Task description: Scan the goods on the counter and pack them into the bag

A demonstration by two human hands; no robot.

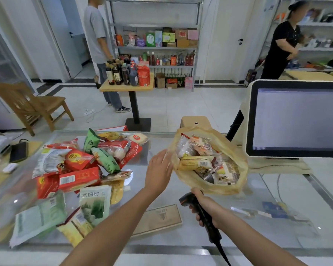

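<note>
Your left grip (159, 167) is spread, fingers straight and held a little apart, palm down over the glass worktop (277, 189), holding nothing.

At the far left, at 9 o'clock, a black device (18, 151) lies flat near the worktop's edge. Next comes the heap of goods (81, 169): a red box (79, 178) lies in the middle of it, green snack packets (104, 160) lean at its 1 o'clock, and a green-and-white packet (95, 204) lies at its 5 o'clock, nearest to your forearm.

The left grip sits between that heap and the bag (210, 190), its fingertips (166, 155) at the bag's left rim. Whether they touch the plastic, you cannot tell.

The bag, thin and yellowish, stands open at 3 o'clock from the left grip, with wrapped packets (196, 162) piled inside and barcodes showing on several.

At 6 o'clock from the bag, your right grip (210, 210) is curled tight round the handle of the black scanner (188, 200), whose head is just below the bag's bottom edge. Its cable runs down toward you.

At 2 o'clock, a white-framed monitor (296, 120) stands on the worktop, just right of the bag.
</note>
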